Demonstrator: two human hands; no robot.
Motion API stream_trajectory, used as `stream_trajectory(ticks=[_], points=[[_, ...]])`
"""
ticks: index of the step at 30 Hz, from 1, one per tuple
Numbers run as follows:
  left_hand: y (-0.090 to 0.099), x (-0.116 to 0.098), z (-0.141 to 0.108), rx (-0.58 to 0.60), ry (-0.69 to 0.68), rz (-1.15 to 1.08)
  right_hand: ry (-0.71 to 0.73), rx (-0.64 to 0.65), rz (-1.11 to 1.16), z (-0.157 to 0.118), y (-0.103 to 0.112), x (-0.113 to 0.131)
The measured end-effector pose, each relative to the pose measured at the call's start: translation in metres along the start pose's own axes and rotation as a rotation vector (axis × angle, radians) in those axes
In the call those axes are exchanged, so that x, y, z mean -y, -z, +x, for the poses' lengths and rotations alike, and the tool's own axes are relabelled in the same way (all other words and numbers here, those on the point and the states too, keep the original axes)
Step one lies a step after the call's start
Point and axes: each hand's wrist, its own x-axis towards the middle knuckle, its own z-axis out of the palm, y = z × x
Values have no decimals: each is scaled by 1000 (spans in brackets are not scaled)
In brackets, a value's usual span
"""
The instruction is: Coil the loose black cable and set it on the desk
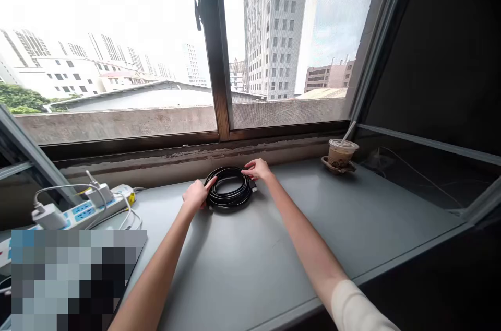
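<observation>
A coiled black cable [229,199] lies on the grey table [242,258], with a connector [253,185] showing at its right side. My left hand [196,193] is at the left side of the coil, its index finger stretched over the loops and the other fingers curled at the outer edge. At the upper right of the coil is my right hand [256,168], thumb and fingers closed around the loops near the connector.
White power strips [92,214] with chargers and cables lie at the left, beside a pixelated area. A drink cup [341,152] with a straw stands in a brown holder [332,166] at the back right. Behind the table is a window [223,127].
</observation>
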Motion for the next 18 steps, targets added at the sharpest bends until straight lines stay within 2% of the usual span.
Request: stream_trajectory(ticks=[4, 9, 14, 18], points=[[-4, 9, -12, -152, -11, -5, 5, -21, 95, -4, 9, -18], [-8, 22, -16, -297, 7, 31, -60, -39, 5, -15, 3, -49], [-11, 34, -11, -324, 113, 102, -56, -137, -186, -25, -18, -60], [-18, 38, -8, -291, 100, 187, -40, -146, -287, -27, -25, -58]])
